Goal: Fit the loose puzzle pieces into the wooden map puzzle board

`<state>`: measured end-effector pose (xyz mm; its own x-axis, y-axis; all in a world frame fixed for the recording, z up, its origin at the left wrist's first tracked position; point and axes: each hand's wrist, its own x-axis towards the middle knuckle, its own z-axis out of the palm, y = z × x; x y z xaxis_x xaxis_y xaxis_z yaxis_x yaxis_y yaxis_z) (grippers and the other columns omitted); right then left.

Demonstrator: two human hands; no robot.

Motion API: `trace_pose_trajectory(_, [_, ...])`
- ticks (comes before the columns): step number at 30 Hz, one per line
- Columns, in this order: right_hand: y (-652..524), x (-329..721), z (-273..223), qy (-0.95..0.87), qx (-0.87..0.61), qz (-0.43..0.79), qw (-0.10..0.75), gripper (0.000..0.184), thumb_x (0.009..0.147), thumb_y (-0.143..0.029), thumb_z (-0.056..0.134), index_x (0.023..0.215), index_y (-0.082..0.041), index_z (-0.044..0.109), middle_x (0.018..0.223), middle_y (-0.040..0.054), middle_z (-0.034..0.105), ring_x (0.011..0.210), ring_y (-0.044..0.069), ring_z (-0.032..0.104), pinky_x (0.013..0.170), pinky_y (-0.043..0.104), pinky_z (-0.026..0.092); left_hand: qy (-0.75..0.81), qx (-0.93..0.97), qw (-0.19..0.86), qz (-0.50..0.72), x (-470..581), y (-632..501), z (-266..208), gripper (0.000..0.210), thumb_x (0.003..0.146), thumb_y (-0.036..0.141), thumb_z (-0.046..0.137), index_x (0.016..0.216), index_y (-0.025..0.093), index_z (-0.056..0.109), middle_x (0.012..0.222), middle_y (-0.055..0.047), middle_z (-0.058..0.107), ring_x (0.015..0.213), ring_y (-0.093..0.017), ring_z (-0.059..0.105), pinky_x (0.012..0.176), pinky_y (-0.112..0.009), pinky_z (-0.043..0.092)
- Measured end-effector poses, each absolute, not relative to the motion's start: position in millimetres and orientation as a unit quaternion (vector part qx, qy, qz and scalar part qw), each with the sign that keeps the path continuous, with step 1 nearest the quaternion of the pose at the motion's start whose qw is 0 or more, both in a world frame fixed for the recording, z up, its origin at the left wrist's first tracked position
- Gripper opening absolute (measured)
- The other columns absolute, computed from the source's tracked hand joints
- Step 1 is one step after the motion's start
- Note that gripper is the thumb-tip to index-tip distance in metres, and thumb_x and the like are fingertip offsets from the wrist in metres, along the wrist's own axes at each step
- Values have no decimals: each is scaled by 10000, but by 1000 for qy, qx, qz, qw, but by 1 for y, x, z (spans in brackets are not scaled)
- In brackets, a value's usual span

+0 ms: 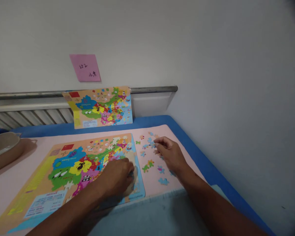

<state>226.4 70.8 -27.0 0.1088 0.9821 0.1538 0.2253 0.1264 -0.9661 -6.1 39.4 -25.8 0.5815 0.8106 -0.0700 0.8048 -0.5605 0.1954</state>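
A map jigsaw puzzle (71, 173) lies flat in front of me, mostly filled, with pale bare gaps on its right side. My left hand (119, 173) rests over the puzzle's right part, its fingers curled closed; whatever is in them is hidden. To the right of the board, my right hand (170, 155) pinches a light blue puzzle piece (153, 144) between thumb and fingertips, low over the loose pieces. Several loose pieces lie around it, among them a green piece (148, 166), a blue piece (163, 181) and a pink-and-blue piece (160, 169).
A printed reference map (100, 108) leans against the metal rail (154, 89) at the back. A beige basin (5, 150) stands at the left. On the wall is a pink note (85, 68). The blue table edge (199, 157) runs along the right wall.
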Motion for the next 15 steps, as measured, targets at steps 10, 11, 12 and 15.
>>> trace_pose_trajectory(10, [80,249,-28,-520,-564,344,541,198,764,-348,627,889,-202,673,747,5,639,616,139,558,569,269,452,446,889,98,-34,1,45,-20,59,764,168,522,791,197,567,868,-61,617,764,-254,605,608,-360,331])
trace_pose_trajectory(11, [80,251,-27,-515,-568,339,545,196,761,-347,628,884,-201,672,736,3,634,611,138,556,564,266,449,448,888,98,-40,2,45,-19,57,761,167,530,794,193,570,871,-69,617,773,-265,607,608,-362,329])
trace_pose_trajectory(12, [81,253,-26,-512,-570,335,548,195,758,-348,629,879,-200,671,726,3,630,606,136,554,558,263,446,451,886,97,-44,2,46,-17,56,756,164,536,791,190,571,871,-75,616,778,-274,608,608,-364,323])
trace_pose_trajectory(15, [82,257,-24,-509,-573,327,553,197,750,-351,632,869,-199,673,712,4,628,598,135,558,548,257,439,457,882,107,-42,2,48,-16,57,741,166,548,788,193,564,877,-72,614,784,-278,606,605,-364,297])
